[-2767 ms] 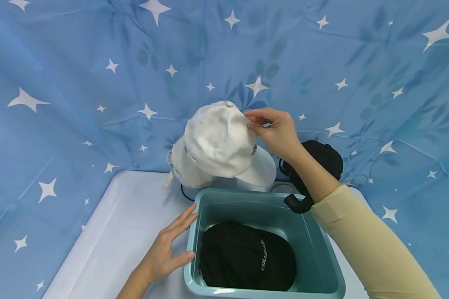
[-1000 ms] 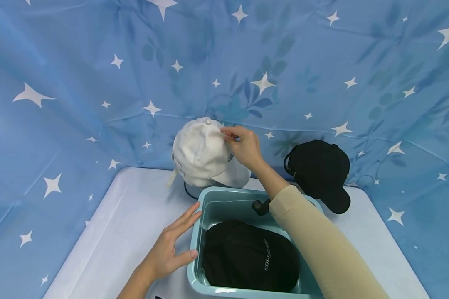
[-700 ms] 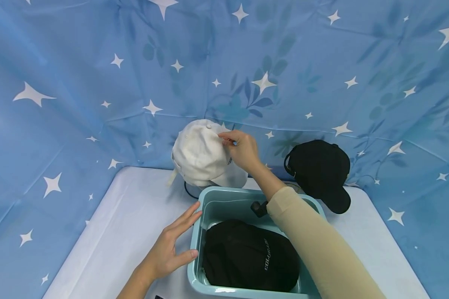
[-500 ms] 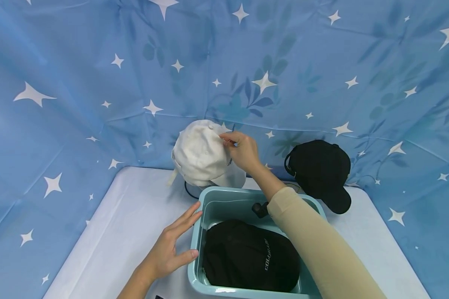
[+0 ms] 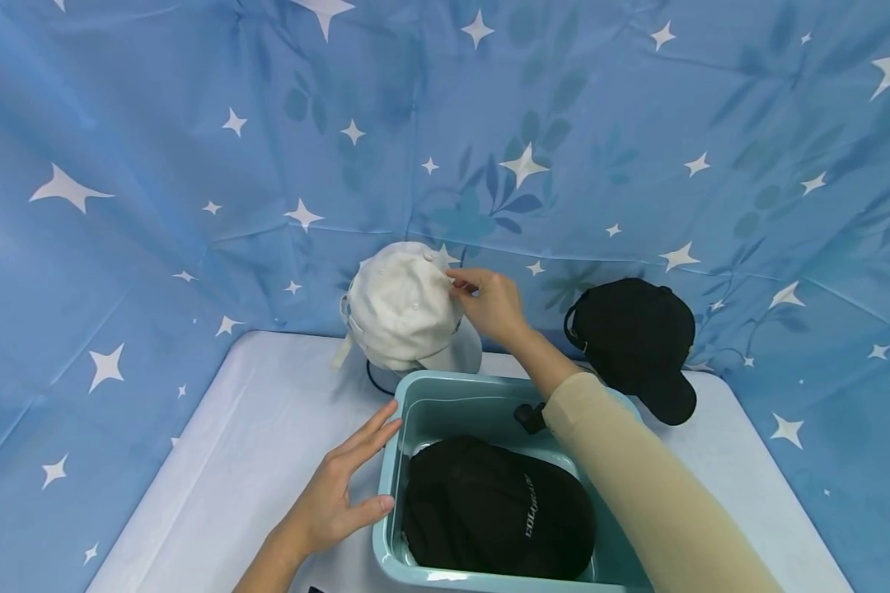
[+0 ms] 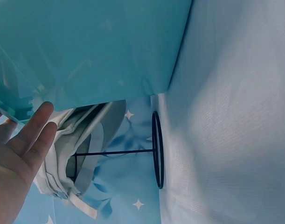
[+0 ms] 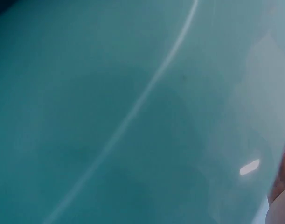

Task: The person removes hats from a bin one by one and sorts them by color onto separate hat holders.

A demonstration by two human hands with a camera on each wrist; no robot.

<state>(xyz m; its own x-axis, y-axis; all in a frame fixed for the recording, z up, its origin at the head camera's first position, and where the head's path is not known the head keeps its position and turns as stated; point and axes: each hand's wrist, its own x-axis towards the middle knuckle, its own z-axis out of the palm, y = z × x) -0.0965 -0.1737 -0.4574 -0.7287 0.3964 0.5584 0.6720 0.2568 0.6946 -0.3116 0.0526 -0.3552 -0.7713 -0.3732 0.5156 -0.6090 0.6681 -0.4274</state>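
My right hand (image 5: 493, 306) pinches the upper right side of a white baseball cap (image 5: 400, 305) at the back of the table. In the left wrist view, layered white caps (image 6: 63, 154) sit on a black wire stand (image 6: 157, 149) with a round base. My left hand (image 5: 341, 482) lies with straight fingers and thumb at the left rim of a teal plastic basin (image 5: 383, 527). Inside it is a black baseball cap (image 5: 497, 511) with white lettering. The right wrist view is mostly filled by the basin's wall (image 7: 133, 116).
Right of the basin's far corner hangs another black cap (image 5: 630, 346), its brim turned down. A white-covered table (image 5: 252, 428) lies beneath everything. Behind it hangs a blue curtain (image 5: 267, 165) with white stars. A small dark camera (image 5: 530, 417) under my right wrist overlaps the basin.
My right hand has lowered the white cap and moved it left over the other white cap on the stand. Lately the cap has turned slightly. The left hand stays at the rim.
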